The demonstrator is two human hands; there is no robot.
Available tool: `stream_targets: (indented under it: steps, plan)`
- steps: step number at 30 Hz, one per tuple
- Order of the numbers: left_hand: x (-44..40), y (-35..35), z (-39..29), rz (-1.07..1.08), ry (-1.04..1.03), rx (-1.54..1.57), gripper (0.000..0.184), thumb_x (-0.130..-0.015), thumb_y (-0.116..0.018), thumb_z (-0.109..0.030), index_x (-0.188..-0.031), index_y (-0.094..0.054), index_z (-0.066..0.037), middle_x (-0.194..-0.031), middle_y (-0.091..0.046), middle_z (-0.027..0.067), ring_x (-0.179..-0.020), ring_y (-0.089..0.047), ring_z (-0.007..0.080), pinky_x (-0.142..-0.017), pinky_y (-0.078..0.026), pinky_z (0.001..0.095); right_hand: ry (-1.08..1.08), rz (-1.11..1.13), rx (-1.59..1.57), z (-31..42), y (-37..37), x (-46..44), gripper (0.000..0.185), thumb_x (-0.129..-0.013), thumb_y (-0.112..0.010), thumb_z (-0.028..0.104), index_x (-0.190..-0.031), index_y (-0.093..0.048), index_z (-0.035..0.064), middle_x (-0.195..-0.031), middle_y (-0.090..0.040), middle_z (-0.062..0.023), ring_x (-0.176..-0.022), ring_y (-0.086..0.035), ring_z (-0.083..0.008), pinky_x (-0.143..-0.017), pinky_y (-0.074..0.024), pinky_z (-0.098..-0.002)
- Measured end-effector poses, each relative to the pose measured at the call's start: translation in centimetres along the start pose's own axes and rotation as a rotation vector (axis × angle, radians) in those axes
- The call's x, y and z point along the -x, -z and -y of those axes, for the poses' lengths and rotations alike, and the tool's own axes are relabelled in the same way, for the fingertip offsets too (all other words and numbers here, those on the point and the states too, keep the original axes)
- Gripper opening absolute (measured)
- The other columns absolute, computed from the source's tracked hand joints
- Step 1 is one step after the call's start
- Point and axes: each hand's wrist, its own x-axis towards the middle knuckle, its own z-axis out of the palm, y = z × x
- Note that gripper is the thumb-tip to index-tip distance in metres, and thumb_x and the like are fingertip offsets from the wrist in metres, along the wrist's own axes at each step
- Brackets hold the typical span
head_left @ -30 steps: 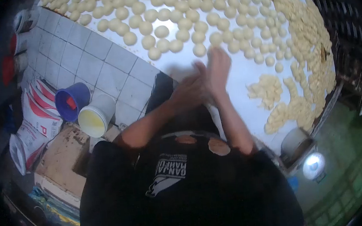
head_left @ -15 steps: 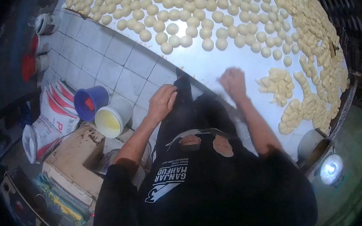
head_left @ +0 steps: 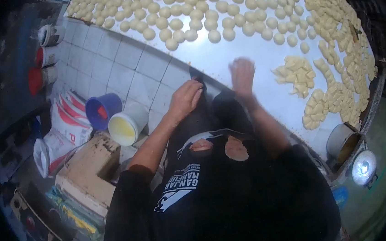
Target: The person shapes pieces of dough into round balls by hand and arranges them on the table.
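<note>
My right hand point(head_left: 243, 75) lies palm down on the white table point(head_left: 261, 66) near its front edge. Its fingers are bent and held together, slightly blurred, and whatever may be under the palm is hidden. Off the table edge, over my dark trousers, is my left hand point(head_left: 185, 98), closed with its fingers curled together; I cannot see into it. Beyond the hands, rows of round pale dough balls point(head_left: 214, 36) cover the far part of the table. A pile of cut dough pieces point(head_left: 295, 75) lies to the right of my right hand, and more lumps of dough point(head_left: 315, 110) sit nearer.
Left of me on the floor stand a blue bucket point(head_left: 95, 115), a white bucket with yellow contents point(head_left: 123, 129), a printed sack point(head_left: 63, 136) and a cardboard box point(head_left: 85, 171). A metal pot point(head_left: 339, 139) and a bright lamp point(head_left: 364, 168) are at the table's right corner.
My right hand has moved slightly up and left over the table, its fingers now pointing forward more. My left hand has shifted a little right in the view. The whole view has turned slightly.
</note>
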Motion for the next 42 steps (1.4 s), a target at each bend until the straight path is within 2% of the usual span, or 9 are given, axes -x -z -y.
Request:
stream_targets:
  steps: [3, 9, 11, 16, 19, 25, 29, 37, 42]
  plan:
    - [-4.6, -1.2, 2.9, -0.014, -0.094, 0.038, 0.021, -0.098, -0.073, -0.008, -0.118, -0.068, -0.003, -0.115, -0.071, 0.0155, -0.107, -0.069, 0.0390, -0.093, -0.057, 0.0471, 0.087, 0.122, -0.005, -0.2, 3.2, 4.8, 0.039, -0.096, -0.071, 0.010, -0.133, -0.062, 0.0032, -0.133, -0.065, -0.0249, -0.129, -0.060, -0.0423, -0.110, -0.0466, -0.0551]
    - [-9.0, -5.0, 8.5, 0.129, -0.135, -0.073, 0.026, -0.087, -0.073, -0.008, -0.113, -0.069, -0.010, -0.112, -0.070, 0.0102, -0.106, -0.068, 0.0330, -0.090, -0.055, 0.0469, -0.215, 0.530, -0.036, 7.8, 5.4, -10.0, 0.047, -0.096, -0.076, 0.016, -0.138, -0.060, 0.0012, -0.132, -0.064, -0.0251, -0.125, -0.061, -0.0430, -0.108, -0.0470, -0.0518]
    - [-9.4, -4.0, 8.2, 0.075, -0.127, -0.038, 0.027, -0.087, -0.073, -0.007, -0.113, -0.070, -0.010, -0.112, -0.070, 0.0107, -0.106, -0.068, 0.0332, -0.091, -0.055, 0.0474, -0.234, 0.153, -0.342, 10.0, 1.8, -12.2, 0.046, -0.094, -0.079, 0.017, -0.133, -0.061, 0.0000, -0.128, -0.066, -0.0231, -0.120, -0.062, -0.0428, -0.105, -0.0475, -0.0510]
    - [-8.7, -4.5, 9.7, 0.034, -0.218, 0.037, 0.030, -0.088, -0.074, -0.008, -0.118, -0.069, -0.007, -0.116, -0.070, 0.0168, -0.113, -0.067, 0.0361, -0.096, -0.054, 0.0514, 0.074, 0.159, 0.064, 9.0, -0.2, -10.0, 0.037, -0.089, -0.084, 0.014, -0.117, -0.064, 0.0018, -0.119, -0.067, -0.0185, -0.113, -0.063, -0.0413, -0.100, -0.0492, -0.0505]
    - [-9.2, -4.1, 9.3, 0.053, -0.231, 0.039, 0.026, -0.090, -0.073, -0.010, -0.116, -0.070, -0.005, -0.116, -0.068, 0.0177, -0.113, -0.065, 0.0392, -0.098, -0.053, 0.0499, -0.119, 0.332, -0.170, 6.6, 4.4, -0.5, 0.029, -0.087, -0.083, 0.015, -0.107, -0.065, 0.0033, -0.111, -0.067, -0.0173, -0.108, -0.063, -0.0409, -0.097, -0.0489, -0.0513]
    - [-12.6, -4.6, 3.4, 0.267, -0.212, 0.026, 0.020, -0.093, -0.074, -0.014, -0.110, -0.071, -0.003, -0.108, -0.066, 0.0162, -0.104, -0.064, 0.0399, -0.090, -0.050, 0.0514, -0.805, -0.137, 0.167, -10.6, 15.2, 19.6, 0.031, -0.100, -0.074, 0.027, -0.097, -0.065, -0.0023, -0.095, -0.062, -0.0183, -0.089, -0.059, -0.0343, -0.083, -0.0496, -0.0490]
    - [-13.8, -9.4, -1.8, 0.377, -0.314, 0.060, 0.022, -0.097, -0.073, -0.017, -0.115, -0.072, -0.004, -0.110, -0.068, 0.0178, -0.104, -0.065, 0.0402, -0.093, -0.051, 0.0498, -0.716, -0.243, 0.237, -15.2, 19.2, 15.1, 0.065, -0.089, -0.087, 0.030, -0.134, -0.059, -0.0076, -0.117, -0.063, -0.0246, -0.108, -0.063, -0.0401, -0.097, -0.0518, -0.0473]
    - [-8.3, -21.6, -15.2, 0.842, 0.211, 0.414, 0.042, -0.112, -0.061, -0.033, -0.144, -0.064, -0.006, -0.110, -0.074, 0.0106, -0.104, -0.069, 0.0192, -0.090, -0.059, 0.0367, -0.596, -0.324, 0.108, -15.8, 20.9, 12.8, 0.041, -0.090, -0.079, 0.016, -0.125, -0.065, 0.0020, -0.126, -0.068, -0.0218, -0.119, -0.063, -0.0462, -0.098, -0.0519, -0.0551]
    - [-5.2, -24.1, -19.9, 1.234, 0.690, 0.676, 0.057, -0.114, -0.056, -0.045, -0.156, -0.051, -0.007, -0.124, -0.063, 0.0085, -0.101, -0.068, 0.0169, -0.088, -0.061, 0.0359, -0.817, 0.462, -0.105, -8.4, 26.9, 23.2, 0.019, -0.092, -0.072, 0.016, -0.108, -0.073, 0.0046, -0.105, -0.076, -0.0229, -0.103, -0.071, -0.0459, -0.088, -0.0552, -0.0562]
